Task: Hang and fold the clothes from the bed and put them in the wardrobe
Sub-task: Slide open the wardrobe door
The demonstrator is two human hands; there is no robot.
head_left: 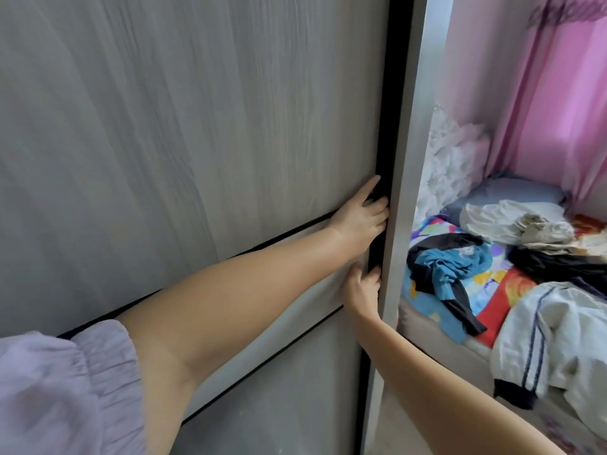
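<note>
I see a big grey wardrobe door [197,126] right in front of me, and it fills most of the view. Both hands are at its right side, on the black edge strip [386,126]. The left hand [359,218] is higher up. Its fingers bend around the black edge and grip it, with the thumb flat on the door front. The right hand [363,287] is just below the left hand. Its fingers hook around the same edge too. A light purple sleeve [62,385] shows at the bottom left.

To the right of the door is the bed [486,284] with a bright, many-colored sheet. The clothes are lying in messy piles on it: a blue and black piece [446,267] closest to the door, a white jacket with dark stripes [551,336] farther right, and cream clothes [512,221] beyond. A pink curtain [558,100] hangs behind the bed.
</note>
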